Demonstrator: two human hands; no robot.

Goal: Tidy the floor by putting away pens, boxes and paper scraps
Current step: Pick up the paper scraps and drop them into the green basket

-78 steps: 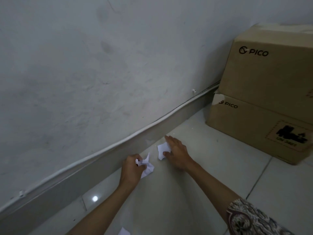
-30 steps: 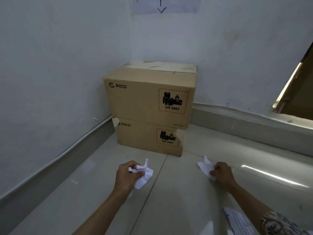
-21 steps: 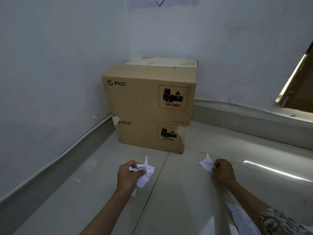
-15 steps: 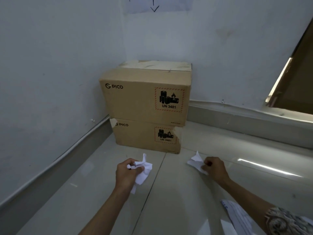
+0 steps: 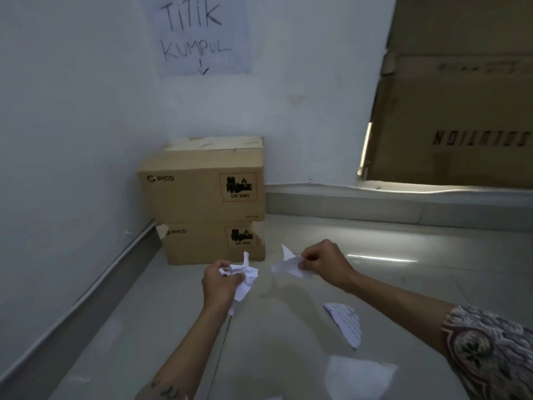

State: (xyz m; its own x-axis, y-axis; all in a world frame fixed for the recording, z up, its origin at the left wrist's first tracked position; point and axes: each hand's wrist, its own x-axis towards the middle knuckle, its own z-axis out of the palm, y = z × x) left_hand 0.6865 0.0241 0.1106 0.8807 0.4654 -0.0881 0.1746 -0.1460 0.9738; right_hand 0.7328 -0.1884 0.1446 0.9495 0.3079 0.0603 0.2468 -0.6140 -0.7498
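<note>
Two brown PICO boxes sit in the corner, one on top of the other. The top box (image 5: 202,186) is bigger, with tape across its lid and a red-edged label that reads UN 3481. The bottom box (image 5: 213,243) has the same kind of label and torn white spots at its upper corners. Both are close to the white wall on the left and rest on the pale tiled floor (image 5: 375,278).

On the wall above them hangs a paper sign (image 5: 199,33) with the words TITIK KUMPUL and a small arrow pointing down.

The left hand (image 5: 220,285) is curled tight around a crumpled paper scrap (image 5: 245,274), held up in the air in front of the bottom box. The right hand (image 5: 324,262) pinches a torn paper scrap (image 5: 287,267) between thumb and fingers, with the other fingers curled in. The two scraps are near each other but do not touch.

More paper lies on the floor. A lined paper piece (image 5: 346,323) is under the right arm, and a plain white sheet (image 5: 357,378) lies closer to the bottom edge.

A big flat piece of cardboard (image 5: 461,111) leans at the far right, with upside-down letters on it. The right arm has a patterned sleeve (image 5: 490,350).
</note>
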